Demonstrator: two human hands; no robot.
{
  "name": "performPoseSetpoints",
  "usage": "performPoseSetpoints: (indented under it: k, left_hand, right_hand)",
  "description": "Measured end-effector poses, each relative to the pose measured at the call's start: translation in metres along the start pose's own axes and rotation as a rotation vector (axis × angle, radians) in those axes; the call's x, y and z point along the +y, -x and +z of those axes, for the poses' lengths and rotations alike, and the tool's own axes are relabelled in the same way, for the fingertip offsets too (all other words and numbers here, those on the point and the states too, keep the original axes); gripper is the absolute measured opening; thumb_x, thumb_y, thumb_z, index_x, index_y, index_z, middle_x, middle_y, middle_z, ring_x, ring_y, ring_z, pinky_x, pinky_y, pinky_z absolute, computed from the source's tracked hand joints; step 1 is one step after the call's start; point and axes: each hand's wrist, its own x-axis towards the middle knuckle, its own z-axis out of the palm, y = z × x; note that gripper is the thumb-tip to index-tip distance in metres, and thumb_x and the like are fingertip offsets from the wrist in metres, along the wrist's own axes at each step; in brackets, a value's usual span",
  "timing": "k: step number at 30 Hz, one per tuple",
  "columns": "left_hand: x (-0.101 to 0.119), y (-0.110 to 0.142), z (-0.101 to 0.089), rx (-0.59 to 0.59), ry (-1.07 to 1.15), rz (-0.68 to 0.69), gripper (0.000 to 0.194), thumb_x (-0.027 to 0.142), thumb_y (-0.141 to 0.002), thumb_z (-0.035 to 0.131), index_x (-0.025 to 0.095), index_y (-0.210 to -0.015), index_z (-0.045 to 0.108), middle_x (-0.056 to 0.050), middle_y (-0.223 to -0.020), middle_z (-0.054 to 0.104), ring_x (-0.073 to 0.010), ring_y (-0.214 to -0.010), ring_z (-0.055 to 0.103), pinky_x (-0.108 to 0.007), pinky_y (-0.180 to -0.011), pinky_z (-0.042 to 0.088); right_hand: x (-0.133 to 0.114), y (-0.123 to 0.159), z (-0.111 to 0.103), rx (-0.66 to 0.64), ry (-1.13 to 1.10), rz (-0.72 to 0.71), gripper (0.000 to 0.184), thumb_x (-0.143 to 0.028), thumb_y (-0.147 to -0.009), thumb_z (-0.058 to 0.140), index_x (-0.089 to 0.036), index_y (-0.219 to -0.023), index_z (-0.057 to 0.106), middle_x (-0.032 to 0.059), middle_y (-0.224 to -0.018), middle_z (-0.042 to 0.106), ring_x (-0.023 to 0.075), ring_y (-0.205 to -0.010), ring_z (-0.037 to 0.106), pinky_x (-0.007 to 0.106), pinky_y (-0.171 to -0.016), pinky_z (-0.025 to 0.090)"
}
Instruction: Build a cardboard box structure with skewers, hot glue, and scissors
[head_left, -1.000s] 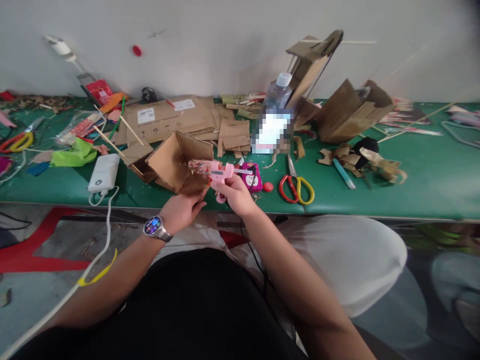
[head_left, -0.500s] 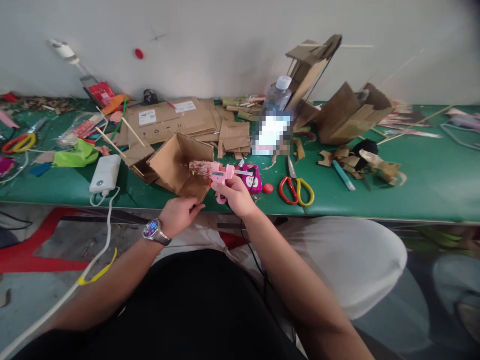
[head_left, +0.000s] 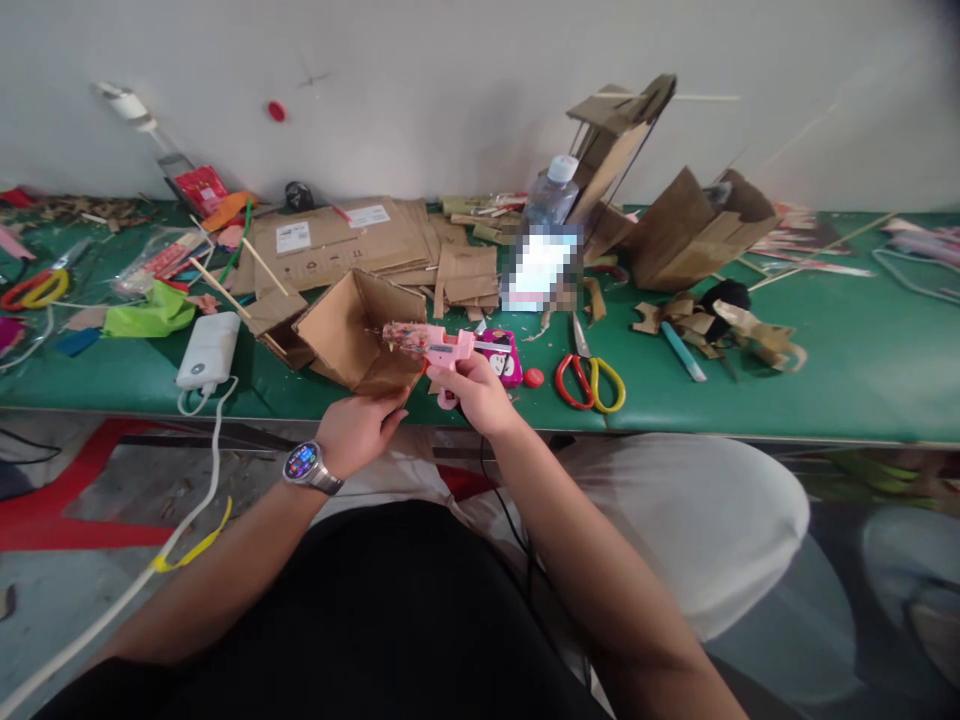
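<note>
A pink hot glue gun (head_left: pixel 442 345) is gripped in my right hand (head_left: pixel 480 390), its grimy nozzle end pointing left into an open cardboard box (head_left: pixel 337 330). A glue stick pokes out of the back of the gun. My left hand (head_left: pixel 361 435), with a watch on the wrist, is closed on the near lower edge of the box; some of its fingers are hidden under the cardboard. The box lies tilted, its open side facing me. Behind the gun sits a magenta case (head_left: pixel 504 358) with a white face print, beside a small red cap (head_left: pixel 533 378).
Red-and-yellow-handled scissors (head_left: pixel 589 380) and a light blue cutter (head_left: pixel 684 352) lie to the right. A white power strip (head_left: pixel 210 350) with its cord is at left. Flat cardboard (head_left: pixel 322 240), a plastic bottle (head_left: pixel 553 195), a lit phone (head_left: pixel 541 265) and a cardboard structure (head_left: pixel 682 235) stand behind.
The glue gun and my right hand have shifted very slightly to the right and down. My left hand keeps its hold on the box. The whole view has drifted a little.
</note>
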Motion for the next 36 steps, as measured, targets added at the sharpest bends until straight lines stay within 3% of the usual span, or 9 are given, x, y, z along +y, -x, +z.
performPoseSetpoints:
  k: [7,11,13,17,19,24,30,33,36]
  left_hand:
    - [-0.005,-0.002,0.011,0.122,0.126,0.096,0.022,0.035,-0.105,0.065,0.023,-0.100,0.083,-0.006,-0.096,0.084,-0.0208,-0.085,0.076,-0.032,-0.075,0.054]
    - [-0.006,0.004,0.008,0.238,0.061,0.101,0.041,0.046,-0.104,0.065,0.020,-0.073,0.071,-0.005,-0.072,0.071,-0.0201,-0.073,0.068,-0.033,-0.068,0.050]
    - [-0.008,0.007,0.005,0.257,0.045,0.077,0.042,0.050,-0.104,0.064,0.020,-0.076,0.073,-0.005,-0.072,0.070,-0.0206,-0.073,0.068,-0.034,-0.069,0.051]
    - [-0.013,0.013,0.004,0.218,0.037,0.023,0.037,0.043,-0.103,0.063,0.016,-0.126,0.078,-0.008,-0.092,0.080,-0.0242,-0.085,0.075,-0.036,-0.078,0.057]
    - [-0.015,0.013,0.004,0.170,0.021,0.008,0.042,0.038,-0.102,0.062,0.016,-0.135,0.075,-0.010,-0.099,0.082,-0.0265,-0.091,0.078,-0.037,-0.081,0.059]
    - [-0.010,0.006,0.004,0.083,0.011,-0.038,0.036,0.038,-0.105,0.058,0.025,-0.132,0.079,-0.008,-0.117,0.085,-0.0271,-0.095,0.081,-0.037,-0.077,0.061]
    - [0.024,-0.014,0.008,0.062,0.052,-0.017,0.036,0.034,-0.107,0.057,0.023,-0.135,0.076,-0.011,-0.115,0.085,-0.0255,-0.094,0.081,-0.036,-0.077,0.060]
    - [0.040,-0.014,0.010,0.107,0.170,0.109,0.034,0.031,-0.106,0.057,0.021,-0.131,0.076,-0.011,-0.113,0.084,-0.0247,-0.097,0.080,-0.037,-0.086,0.061]
    - [0.045,-0.003,0.005,0.223,0.274,0.220,0.023,0.031,-0.106,0.058,0.022,-0.109,0.079,-0.007,-0.094,0.083,-0.0220,-0.085,0.076,-0.035,-0.078,0.058]
  right_hand:
    - [-0.009,0.005,-0.010,0.034,0.011,-0.060,0.039,-0.050,-0.077,0.085,-0.018,-0.099,0.078,-0.0018,-0.072,0.063,0.0091,-0.054,0.046,0.023,-0.046,0.037]
    - [-0.016,0.008,-0.015,0.073,0.038,-0.080,0.039,-0.050,-0.076,0.084,-0.019,-0.100,0.079,0.0049,-0.090,0.076,0.0125,-0.064,0.054,0.023,-0.049,0.040]
    - [-0.018,0.009,-0.016,0.080,0.041,-0.080,0.036,-0.049,-0.076,0.084,-0.020,-0.098,0.080,0.0055,-0.089,0.076,0.0136,-0.066,0.055,0.024,-0.050,0.040]
    - [-0.019,0.010,-0.019,0.053,0.015,-0.101,0.031,-0.046,-0.077,0.082,-0.020,-0.094,0.079,0.0062,-0.091,0.076,0.0149,-0.071,0.060,0.024,-0.052,0.040]
    - [-0.019,0.011,-0.021,0.054,0.003,-0.092,0.030,-0.045,-0.076,0.082,-0.019,-0.091,0.078,0.0059,-0.088,0.075,0.0144,-0.069,0.059,0.025,-0.052,0.040]
    - [-0.022,0.014,-0.025,0.084,-0.023,-0.068,0.028,-0.043,-0.076,0.083,-0.018,-0.084,0.075,0.0037,-0.076,0.069,0.0137,-0.063,0.055,0.026,-0.051,0.037]
    - [-0.032,0.016,-0.028,0.110,0.005,-0.118,0.027,-0.043,-0.077,0.081,-0.019,-0.089,0.076,0.0052,-0.085,0.072,0.0147,-0.064,0.057,0.028,-0.054,0.041]
    - [-0.037,0.018,-0.031,0.136,0.006,-0.140,0.027,-0.041,-0.077,0.080,-0.019,-0.090,0.076,0.0051,-0.085,0.073,0.0142,-0.062,0.056,0.028,-0.051,0.037]
    - [-0.043,0.020,-0.035,0.155,-0.009,-0.180,0.024,-0.039,-0.077,0.080,-0.019,-0.089,0.075,0.0044,-0.082,0.072,0.0136,-0.059,0.055,0.029,-0.052,0.038]
